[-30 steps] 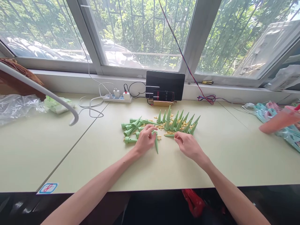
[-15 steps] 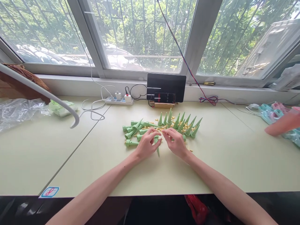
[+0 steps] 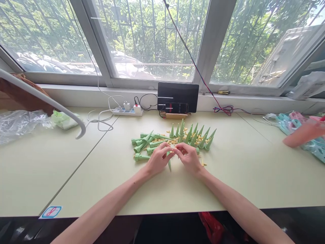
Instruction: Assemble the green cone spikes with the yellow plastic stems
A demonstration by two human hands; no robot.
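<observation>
My left hand (image 3: 159,158) and my right hand (image 3: 189,158) meet over the middle of the table, fingertips pinched together. A small yellow plastic piece (image 3: 172,151) shows between them, mostly hidden by the fingers. Just below the fingertips, one green spike (image 3: 169,165) points toward me, its upper part covered by my left hand. Left of my left hand lie several green plastic spikes (image 3: 141,157) with ribbed caps. Beyond my right hand, several green cones (image 3: 195,139) stand point up among loose yellow pieces (image 3: 200,139). Another yellow piece (image 3: 203,164) lies beside my right wrist.
A black tablet (image 3: 177,96) with a phone (image 3: 177,108) before it stands at the back. A power strip (image 3: 128,112) and white cable (image 3: 101,127) lie to its left. Clear plastic bags (image 3: 24,125) lie far left; a pink object (image 3: 302,134) is at right.
My right hand has come slightly down and left, so its fingertips now meet those of my left hand. The left thumb and fingers have closed from a wider gap. The view has shifted slightly.
</observation>
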